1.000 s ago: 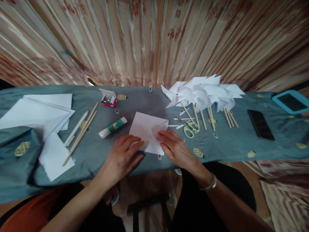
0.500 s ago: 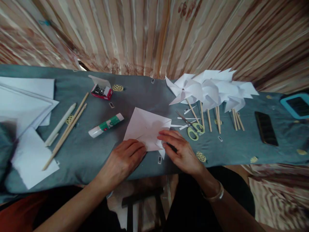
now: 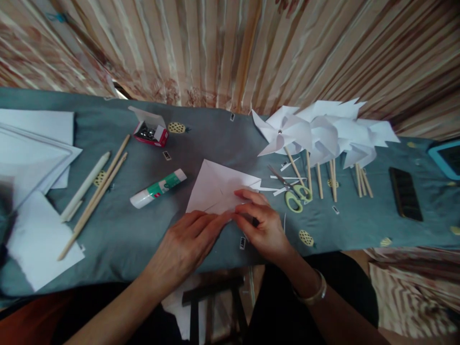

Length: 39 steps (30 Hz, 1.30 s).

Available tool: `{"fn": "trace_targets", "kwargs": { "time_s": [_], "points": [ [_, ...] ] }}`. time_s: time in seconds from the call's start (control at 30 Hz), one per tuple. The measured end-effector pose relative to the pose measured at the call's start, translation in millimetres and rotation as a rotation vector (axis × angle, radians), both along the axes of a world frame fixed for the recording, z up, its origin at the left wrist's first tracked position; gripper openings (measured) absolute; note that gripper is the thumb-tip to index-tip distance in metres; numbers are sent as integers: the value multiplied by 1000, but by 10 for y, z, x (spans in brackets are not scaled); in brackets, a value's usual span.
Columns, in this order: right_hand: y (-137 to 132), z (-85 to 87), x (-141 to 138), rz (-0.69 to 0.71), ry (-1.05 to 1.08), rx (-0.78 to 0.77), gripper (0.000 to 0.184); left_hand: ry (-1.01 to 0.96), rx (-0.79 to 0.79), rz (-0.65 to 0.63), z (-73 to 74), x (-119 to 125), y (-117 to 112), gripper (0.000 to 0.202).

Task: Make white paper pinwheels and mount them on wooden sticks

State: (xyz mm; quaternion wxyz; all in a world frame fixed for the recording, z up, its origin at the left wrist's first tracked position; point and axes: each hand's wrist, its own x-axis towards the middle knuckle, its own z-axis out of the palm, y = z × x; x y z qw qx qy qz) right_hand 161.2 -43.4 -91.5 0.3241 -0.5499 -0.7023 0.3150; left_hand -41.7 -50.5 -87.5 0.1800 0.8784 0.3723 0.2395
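Observation:
A white square sheet of paper point(image 3: 212, 184) with crease lines and slits lies in front of me on the cloth. My left hand point(image 3: 194, 237) rests along its near edge, fingers together and stretched toward the right hand. At the near right edge, my right hand point(image 3: 264, 225) pinches the paper between thumb and fingers. The fingertips of both hands meet there and hide that corner. A glue stick point(image 3: 158, 188) with a green label lies left of the sheet. Right of it are green-handled scissors point(image 3: 294, 191) on thin paper strips point(image 3: 278, 188).
Several paper pinwheels point(image 3: 319, 134) on wooden sticks lie at the back right. A dark phone point(image 3: 406, 194) is farther right. An open red box of metal pins point(image 3: 150, 132) stands back left. Wooden sticks point(image 3: 97, 199), a white pen point(image 3: 86, 184) and paper sheets point(image 3: 36, 139) lie left.
My left hand has slid right along the paper's near edge to meet the right fingertips. The right hand has closed into a pinch, and the corner that stuck out there is now covered.

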Motion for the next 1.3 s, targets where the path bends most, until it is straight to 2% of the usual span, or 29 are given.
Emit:
{"fn": "trace_targets", "kwargs": {
  "time_s": [0.1, 0.4, 1.0, 1.17, 1.3],
  "points": [
    [-8, -6, -26, -11, -39, 13, 8, -25, -23, -46, -5, -9, -1, 32],
    [-49, -7, -45, -53, -60, 42, 15, -116, -91, -32, -55, -2, -19, 28],
    [-89, -20, -53, 26, -142, 132, 15, -139, -166, -19, -102, -12, -7, 25],
    [-97, -28, -57, -17, -99, 147, 18, -174, -195, -20, -99, -20, -26, 25],
    [-89, -18, -29, -29, -31, 79, 16, -225, -196, -40, -97, -17, -62, 28]
  ]
}}
